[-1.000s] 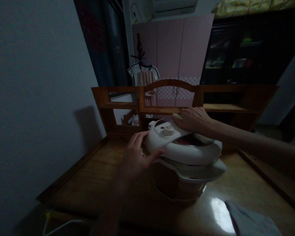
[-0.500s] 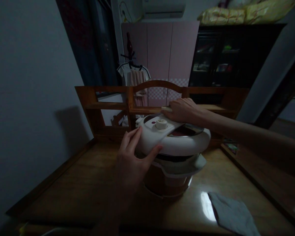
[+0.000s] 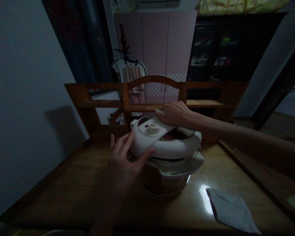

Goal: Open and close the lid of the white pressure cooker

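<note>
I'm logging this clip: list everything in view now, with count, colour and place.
lid: 1, white, atop the cooker body
lid knob: 1, white, on the lid
cooker body: 1, brown with pale rim, on the table
cloth: 1, grey, table's right
table: 1, brown, foreground
shelf unit: 1, brown, table's far edge
stand: 1, dark, behind shelf unit
shirt: 1, white, dark trim, on stand
wardrobe: 1, pink, background
cabinet: 1, black, background right
wrapped bundle: count unclear, yellow, atop cabinet
curtain: count unclear, dark blue, left
left hand: 1, at lid's left side
right hand: 1, on lid's handle
</note>
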Demonstrator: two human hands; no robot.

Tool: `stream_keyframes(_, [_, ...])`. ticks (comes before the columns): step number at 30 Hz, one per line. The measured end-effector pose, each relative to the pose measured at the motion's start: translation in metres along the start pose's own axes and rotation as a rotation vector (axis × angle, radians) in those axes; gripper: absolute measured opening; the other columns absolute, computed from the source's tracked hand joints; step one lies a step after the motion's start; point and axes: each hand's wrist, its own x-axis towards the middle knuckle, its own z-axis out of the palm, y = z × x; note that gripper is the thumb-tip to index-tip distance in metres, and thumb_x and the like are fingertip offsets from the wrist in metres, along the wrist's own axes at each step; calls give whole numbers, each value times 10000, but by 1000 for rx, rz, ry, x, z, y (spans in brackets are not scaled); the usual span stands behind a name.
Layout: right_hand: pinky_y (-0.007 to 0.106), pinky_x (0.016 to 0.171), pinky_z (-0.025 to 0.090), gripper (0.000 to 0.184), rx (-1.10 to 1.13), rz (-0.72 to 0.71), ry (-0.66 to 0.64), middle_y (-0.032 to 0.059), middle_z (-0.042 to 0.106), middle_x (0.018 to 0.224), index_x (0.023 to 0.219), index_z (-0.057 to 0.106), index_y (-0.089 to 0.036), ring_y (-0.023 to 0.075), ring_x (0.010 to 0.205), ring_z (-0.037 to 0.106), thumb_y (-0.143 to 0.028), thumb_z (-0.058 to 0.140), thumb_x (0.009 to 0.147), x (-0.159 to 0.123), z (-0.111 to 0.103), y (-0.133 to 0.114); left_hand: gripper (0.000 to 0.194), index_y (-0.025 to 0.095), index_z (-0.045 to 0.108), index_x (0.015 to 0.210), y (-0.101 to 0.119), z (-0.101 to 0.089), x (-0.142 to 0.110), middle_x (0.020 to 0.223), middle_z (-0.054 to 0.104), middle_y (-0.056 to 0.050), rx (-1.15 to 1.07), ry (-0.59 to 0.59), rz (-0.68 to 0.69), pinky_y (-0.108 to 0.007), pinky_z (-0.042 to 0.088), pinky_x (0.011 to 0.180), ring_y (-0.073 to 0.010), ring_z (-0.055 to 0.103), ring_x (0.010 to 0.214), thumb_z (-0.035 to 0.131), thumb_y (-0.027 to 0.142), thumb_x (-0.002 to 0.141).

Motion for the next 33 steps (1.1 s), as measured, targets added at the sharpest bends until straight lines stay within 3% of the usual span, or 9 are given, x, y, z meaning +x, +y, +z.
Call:
stream_keyframes(3, [362, 547, 220, 529, -1, -43, 26, 168, 699, 858, 916, 718, -58, 364, 810, 699, -457, 377, 968, 2, 3, 0, 768, 62, 596, 1388, 6, 3, -8, 1257, 635, -96, 53, 46, -11, -509, 220, 1281, -237, 606, 1207, 772, 552, 823])
stream_keyframes(8, [350, 572, 218, 569, 23, -77, 11, 154, 706, 908, 971, 710, -76, 346, 837, 697, -526, 364, 998, 2, 4, 2, 827, 68, 558, 1433, 16, 9, -17, 1243, 628, -88, 80, 116, -69, -492, 196, 1292, -227, 594, 1215, 795, 544, 800])
stream_keyframes(13, [347, 557, 224, 591, 8, -72, 26, 154, 693, 858, 955, 707, -87, 343, 790, 689, -565, 361, 995, 3, 7, 0, 999, -7, 432, 1505, 18, 9, -15, 1238, 651, -120, 165, 102, -77, -531, 160, 1279, -262, 575, 1219, 759, 623, 802])
stream_keyframes(17, [341, 552, 215, 572, -8, -87, 48, 158, 683, 833, 959, 703, -85, 339, 776, 686, -552, 374, 999, 5, 8, 0, 1033, 6, 390, 1528, 17, 9, -17, 1245, 649, -112, 237, 107, -62, -562, 115, 1271, -278, 523, 1253, 739, 655, 804])
stream_keyframes(22, [355, 572, 238, 573, -22, -122, 31, 157, 682, 854, 978, 677, -89, 336, 796, 686, -555, 346, 1020, 6, 9, 2, 1012, -12, 438, 1505, 21, 14, -22, 1276, 623, -159, 286, 143, -81, -564, 134, 1262, -311, 515, 1269, 717, 672, 814])
stream_keyframes(33, [338, 578, 198, 573, 31, -93, 52, 150, 679, 877, 989, 639, -92, 324, 807, 677, -589, 355, 1017, 0, 9, 0, 910, 52, 518, 1472, 27, 16, -28, 1246, 606, -137, 214, 173, -91, -535, 148, 1271, -262, 559, 1236, 757, 619, 801])
